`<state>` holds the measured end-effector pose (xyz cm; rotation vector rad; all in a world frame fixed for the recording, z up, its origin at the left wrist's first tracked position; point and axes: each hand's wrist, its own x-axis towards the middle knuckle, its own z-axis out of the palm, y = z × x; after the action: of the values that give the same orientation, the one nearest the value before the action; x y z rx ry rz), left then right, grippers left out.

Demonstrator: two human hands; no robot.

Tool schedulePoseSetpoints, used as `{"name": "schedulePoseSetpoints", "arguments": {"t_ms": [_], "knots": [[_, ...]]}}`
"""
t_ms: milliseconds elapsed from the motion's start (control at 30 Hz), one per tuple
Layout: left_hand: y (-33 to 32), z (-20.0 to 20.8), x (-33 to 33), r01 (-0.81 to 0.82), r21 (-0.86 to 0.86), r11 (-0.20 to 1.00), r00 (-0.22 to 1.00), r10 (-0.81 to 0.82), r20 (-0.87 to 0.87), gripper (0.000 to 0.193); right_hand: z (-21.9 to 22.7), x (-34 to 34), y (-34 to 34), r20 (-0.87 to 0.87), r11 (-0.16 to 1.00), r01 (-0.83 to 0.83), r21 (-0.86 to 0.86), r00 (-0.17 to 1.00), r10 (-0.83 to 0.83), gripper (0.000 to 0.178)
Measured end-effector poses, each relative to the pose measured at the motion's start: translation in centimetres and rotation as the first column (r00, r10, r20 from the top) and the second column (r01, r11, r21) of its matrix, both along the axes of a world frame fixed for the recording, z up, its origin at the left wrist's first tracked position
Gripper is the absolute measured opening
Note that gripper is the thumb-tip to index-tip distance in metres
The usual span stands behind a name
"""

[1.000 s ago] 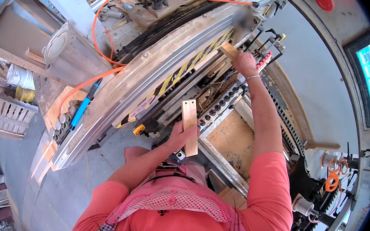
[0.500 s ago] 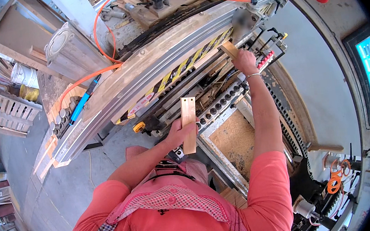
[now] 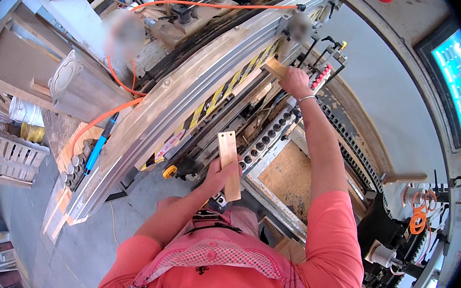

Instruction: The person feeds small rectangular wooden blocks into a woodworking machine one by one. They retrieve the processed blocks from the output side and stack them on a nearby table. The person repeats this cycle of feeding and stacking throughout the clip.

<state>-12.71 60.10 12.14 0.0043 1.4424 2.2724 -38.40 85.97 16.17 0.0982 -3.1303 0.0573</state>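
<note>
Machinery (image 3: 194, 71) takes up most of the space ahead of the worker, a long dusty beam with metal rails slanting across the shop. Bent over it is a person (image 3: 200, 281) in a coral top and a pink checked apron. Under the beam, beside the right forearm, a framed bed (image 3: 285, 177) is covered in something brown and crumbly, sawdust by the look of it.

Of the two pieces of wood in hand, I see more of the drilled strip (image 3: 228, 151): long, flat and straight-sided, pale honey in colour, square at its ends. It stands lengthwise in front of the apron, in the left hand (image 3: 217, 175), whose thumb lies across its face; the other fingers are mostly hidden behind. The second wooden piece (image 3: 275, 69) shows shorter, a warmer tan, one end covered by the right hand (image 3: 296, 82). Those fingers are closed round it, and its free end points toward the yellow-and-black tape (image 3: 204, 110); whether it touches the machine I can't tell.

Round the right wrist sits a thin pale bracelet (image 3: 306, 98). Smallest of all, two dark round holes sit side by side at the drilled strip's far end.
</note>
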Motion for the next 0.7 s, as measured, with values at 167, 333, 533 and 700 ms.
{"name": "schedulePoseSetpoints", "arguments": {"t_ms": [167,333,533,700], "knots": [[0.0,0.0,-0.1,-0.001,-0.010,1.000,1.000,0.000,-0.008,0.024,-0.1,-0.1,0.3,-0.005,1.000,0.013,-0.007,1.000,-0.013,0.026],[-0.1,0.0,-0.1,-0.007,-0.034,0.999,1.000,0.006,-0.015,0.024,1.0,0.7,-0.5,0.025,0.997,0.043,-0.057,0.999,-0.042,0.026],[0.0,0.3,0.0,-0.004,-0.032,0.999,1.000,0.004,0.004,0.026,-0.2,1.2,-1.0,0.046,0.998,0.052,-0.045,0.998,-0.050,0.028],[-0.2,0.3,-0.1,0.019,-0.021,1.000,1.000,-0.018,0.016,0.027,-0.2,1.1,-0.9,0.024,0.997,0.063,-0.044,0.998,-0.062,0.024]]}}
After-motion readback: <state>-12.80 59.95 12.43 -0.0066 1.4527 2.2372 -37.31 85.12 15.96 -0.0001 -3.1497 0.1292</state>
